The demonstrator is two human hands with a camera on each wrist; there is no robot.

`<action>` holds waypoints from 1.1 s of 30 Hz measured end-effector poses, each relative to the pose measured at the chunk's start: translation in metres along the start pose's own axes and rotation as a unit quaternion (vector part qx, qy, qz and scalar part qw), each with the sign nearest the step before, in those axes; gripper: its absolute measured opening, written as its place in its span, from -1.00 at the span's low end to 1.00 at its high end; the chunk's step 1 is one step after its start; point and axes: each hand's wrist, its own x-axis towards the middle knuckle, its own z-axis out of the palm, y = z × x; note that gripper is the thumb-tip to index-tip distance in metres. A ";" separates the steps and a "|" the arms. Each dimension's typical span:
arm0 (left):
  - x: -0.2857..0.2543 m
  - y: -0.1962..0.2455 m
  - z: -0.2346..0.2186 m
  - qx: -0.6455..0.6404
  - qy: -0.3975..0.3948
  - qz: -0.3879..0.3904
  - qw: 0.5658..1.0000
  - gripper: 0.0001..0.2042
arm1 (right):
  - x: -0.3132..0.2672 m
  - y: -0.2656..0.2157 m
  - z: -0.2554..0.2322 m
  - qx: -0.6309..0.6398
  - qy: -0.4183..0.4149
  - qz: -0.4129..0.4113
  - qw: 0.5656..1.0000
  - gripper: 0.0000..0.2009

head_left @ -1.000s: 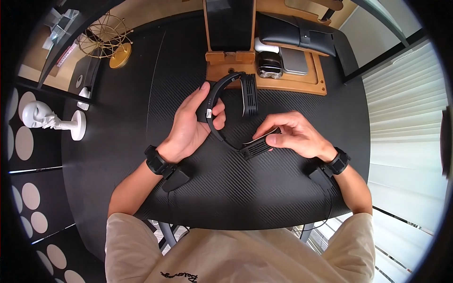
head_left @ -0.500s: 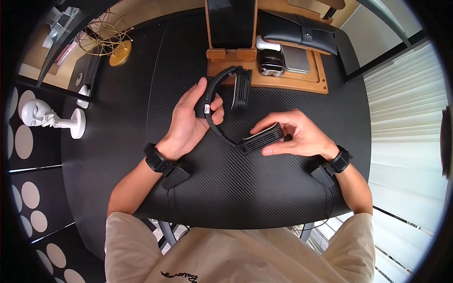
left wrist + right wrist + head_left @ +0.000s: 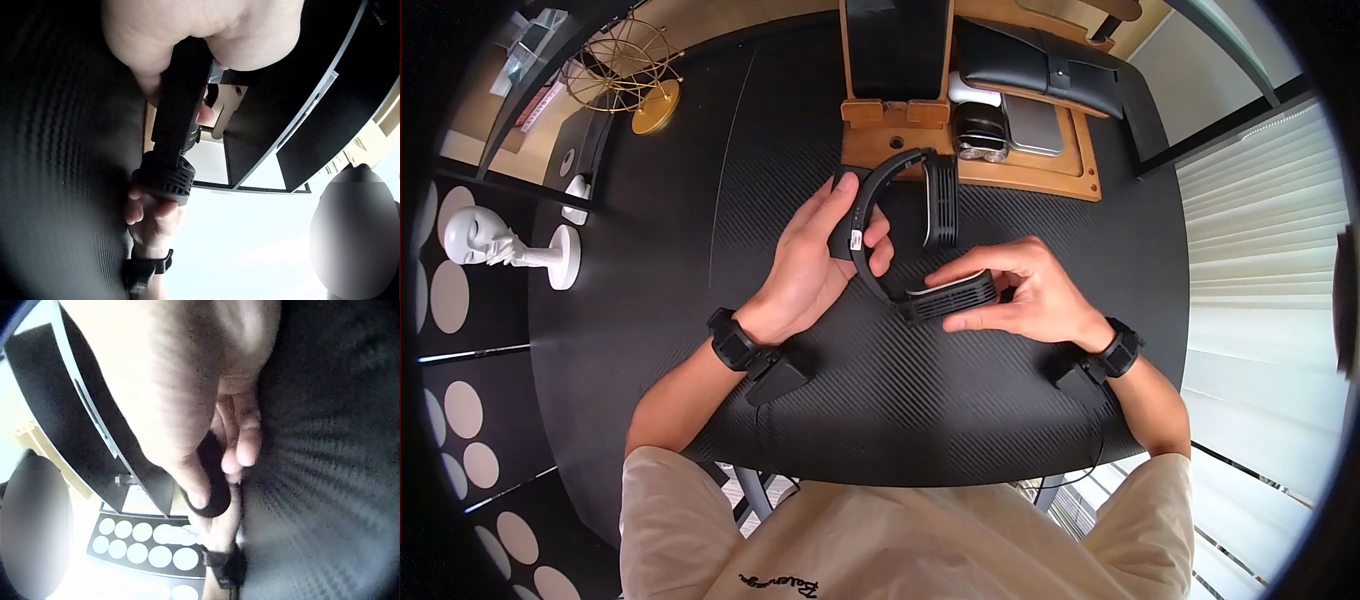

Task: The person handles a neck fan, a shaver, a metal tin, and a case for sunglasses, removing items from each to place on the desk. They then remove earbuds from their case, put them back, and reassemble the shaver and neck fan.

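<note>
A black curved band with a slatted block at each end is held above the dark desk in the head view. The left hand grips the band's middle, thumb on the near side and fingertips curled round it. One slatted block points toward the wooden stand. The other block lies between the thumb and fingers of the right hand, which pinches its end. In the right wrist view, the right thumb and fingers are around a dark rounded part.
A wooden stand with a dark-screened device, a black case and a grey tin is at the back. A gold wire ornament and a white sculpture are at the left.
The band has shifted slightly right and its far block has tilted. The right hand has moved from thumb-on-top to thumb on the near side of its block, which is turned more level.
</note>
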 end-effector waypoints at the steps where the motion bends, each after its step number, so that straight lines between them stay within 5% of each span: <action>1: -0.001 0.002 -0.001 0.002 -0.006 -0.011 1.000 -0.70 | 0.000 0.001 -0.003 0.019 -0.038 0.025 0.999 -0.63; 4: -0.003 0.003 0.001 0.004 -0.011 -0.025 1.000 -0.69 | 0.002 -0.002 -0.016 0.128 -0.101 0.049 0.985 -0.61; 6: -0.002 0.004 0.001 0.004 -0.009 -0.029 1.000 -0.68 | 0.003 0.000 -0.017 0.068 -0.122 0.053 0.989 -0.60; 11: 0.002 -0.001 -0.001 -0.029 0.032 0.005 0.999 -0.59 | 0.000 0.004 -0.002 0.021 0.007 0.009 1.000 -0.64; 19: 0.001 0.000 0.000 0.010 -0.016 -0.007 1.000 -0.70 | 0.002 -0.003 -0.002 0.025 0.013 0.006 1.000 -0.60; 21: -0.002 0.003 0.000 0.041 -0.033 -0.024 0.998 -0.67 | 0.004 -0.004 -0.011 0.046 -0.116 0.016 0.992 -0.61; 26: -0.008 0.003 0.013 0.043 0.010 -0.027 0.999 -0.60 | 0.004 0.000 -0.015 0.051 -0.155 0.005 0.987 -0.61; 33: -0.002 -0.003 0.001 0.004 -0.028 -0.015 0.999 -0.66 | 0.000 -0.004 -0.005 0.012 -0.020 -0.011 1.000 -0.62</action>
